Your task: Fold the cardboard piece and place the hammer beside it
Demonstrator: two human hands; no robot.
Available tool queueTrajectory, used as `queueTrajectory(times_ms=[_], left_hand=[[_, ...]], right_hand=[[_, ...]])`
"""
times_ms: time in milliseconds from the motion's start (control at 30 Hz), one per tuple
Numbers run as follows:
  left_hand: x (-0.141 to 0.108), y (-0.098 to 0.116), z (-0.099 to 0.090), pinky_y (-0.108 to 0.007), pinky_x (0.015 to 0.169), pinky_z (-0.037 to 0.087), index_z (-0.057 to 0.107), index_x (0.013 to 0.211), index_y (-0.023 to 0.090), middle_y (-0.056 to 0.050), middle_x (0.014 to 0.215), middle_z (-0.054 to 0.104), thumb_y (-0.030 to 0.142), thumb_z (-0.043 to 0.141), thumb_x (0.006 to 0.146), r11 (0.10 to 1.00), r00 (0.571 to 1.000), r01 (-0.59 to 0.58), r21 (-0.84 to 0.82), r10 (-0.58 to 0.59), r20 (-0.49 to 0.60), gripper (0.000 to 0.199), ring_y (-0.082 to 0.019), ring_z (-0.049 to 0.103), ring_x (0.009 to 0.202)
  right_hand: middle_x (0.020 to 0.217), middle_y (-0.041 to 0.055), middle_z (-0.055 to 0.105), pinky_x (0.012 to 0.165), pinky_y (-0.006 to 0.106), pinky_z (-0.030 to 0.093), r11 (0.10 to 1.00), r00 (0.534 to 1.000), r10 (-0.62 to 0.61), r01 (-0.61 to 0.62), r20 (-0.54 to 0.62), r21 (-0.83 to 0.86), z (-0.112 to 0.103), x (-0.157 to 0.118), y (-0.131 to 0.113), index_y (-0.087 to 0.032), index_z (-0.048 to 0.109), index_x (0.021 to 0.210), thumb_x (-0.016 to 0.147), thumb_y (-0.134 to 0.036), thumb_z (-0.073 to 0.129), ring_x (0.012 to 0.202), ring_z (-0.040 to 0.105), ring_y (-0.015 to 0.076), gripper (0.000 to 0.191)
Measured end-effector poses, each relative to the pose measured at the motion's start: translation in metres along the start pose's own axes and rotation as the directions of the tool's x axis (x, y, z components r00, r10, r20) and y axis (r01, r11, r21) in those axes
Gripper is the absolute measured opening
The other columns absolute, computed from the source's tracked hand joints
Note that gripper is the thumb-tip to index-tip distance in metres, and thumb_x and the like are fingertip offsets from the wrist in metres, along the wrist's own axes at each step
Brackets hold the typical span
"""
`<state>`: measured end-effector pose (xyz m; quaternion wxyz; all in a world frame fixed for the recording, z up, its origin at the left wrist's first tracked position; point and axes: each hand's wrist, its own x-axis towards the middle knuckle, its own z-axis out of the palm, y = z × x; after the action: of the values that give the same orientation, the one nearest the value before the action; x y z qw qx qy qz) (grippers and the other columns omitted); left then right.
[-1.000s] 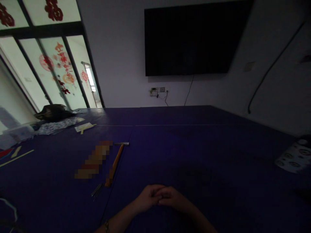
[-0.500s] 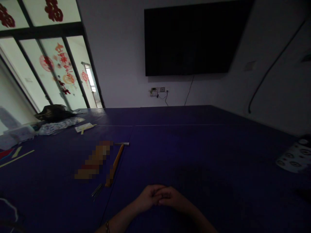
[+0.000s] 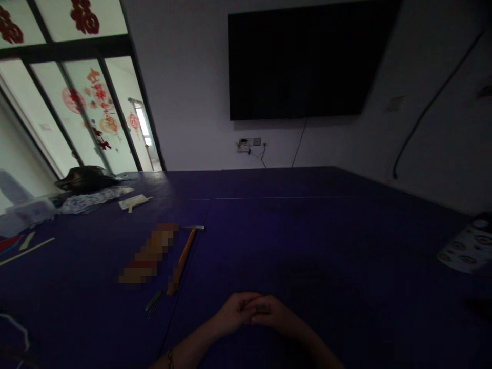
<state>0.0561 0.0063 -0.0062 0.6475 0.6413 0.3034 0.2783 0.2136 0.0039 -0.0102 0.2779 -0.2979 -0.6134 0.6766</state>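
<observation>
My left hand (image 3: 234,313) and my right hand (image 3: 274,313) rest clasped together on the dark blue table at the bottom centre. The fingers of both are closed and overlap one another, and no object shows in them. A hammer (image 3: 184,254) with a wooden handle and a metal head lies to the left of my hands, apart from them. Several thin metal rods or nails (image 3: 154,302) lie by the handle's end. Left of the hammer is a brownish, blurred-out oblong item (image 3: 148,253), whose kind I cannot make out.
The blue table (image 3: 326,230) stretches back to the wall. At far left lie a black bag (image 3: 89,178), patterned plastic packaging (image 3: 94,200), a small white packet (image 3: 132,202) and a yellow strip (image 3: 28,250). A patterned white container (image 3: 465,248) stands at the right edge.
</observation>
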Motion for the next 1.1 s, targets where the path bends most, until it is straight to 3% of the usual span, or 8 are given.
queueTrajectory(times_ms=[300,667,1100], left_hand=[[-0.0001,-0.0008,0.0003,-0.019,0.053,0.03,0.06,0.098,0.012,-0.003,0.074,0.058,0.041,0.055,0.07,1.0,1.0,0.008,-0.008,-0.008,-0.023,0.04,-0.008,0.042,0.056],[0.0011,-0.0063,-0.0014,-0.025,0.069,0.039,0.058,0.104,0.013,-0.008,0.096,0.062,0.041,0.058,0.069,1.0,1.0,0.001,-0.013,-0.002,-0.02,0.044,-0.019,0.055,0.082],[-0.0005,-0.0046,-0.0019,-0.028,0.075,0.04,0.056,0.108,0.015,-0.008,0.102,0.062,0.037,0.055,0.072,1.0,1.0,0.019,0.021,-0.019,-0.012,0.042,-0.021,0.055,0.09]], right_hand=[[0.076,0.0018,0.065,0.075,0.032,0.041,1.0,1.0,0.003,-0.003,0.013,-0.013,-0.0007,-0.0002,0.0007,-0.018,0.067,0.081,0.064,-0.029,0.063,0.073,0.058,0.0158,0.021],[0.075,0.0012,0.065,0.073,0.031,0.042,1.0,1.0,-0.008,0.008,0.001,0.021,0.0001,-0.0007,0.0011,-0.018,0.067,0.08,0.062,-0.027,0.066,0.073,0.059,0.0154,0.02],[0.073,0.001,0.065,0.073,0.031,0.042,1.0,1.0,-0.006,0.007,-0.025,0.029,0.0011,0.0007,0.002,-0.018,0.068,0.076,0.061,-0.025,0.066,0.071,0.059,0.015,0.017]])
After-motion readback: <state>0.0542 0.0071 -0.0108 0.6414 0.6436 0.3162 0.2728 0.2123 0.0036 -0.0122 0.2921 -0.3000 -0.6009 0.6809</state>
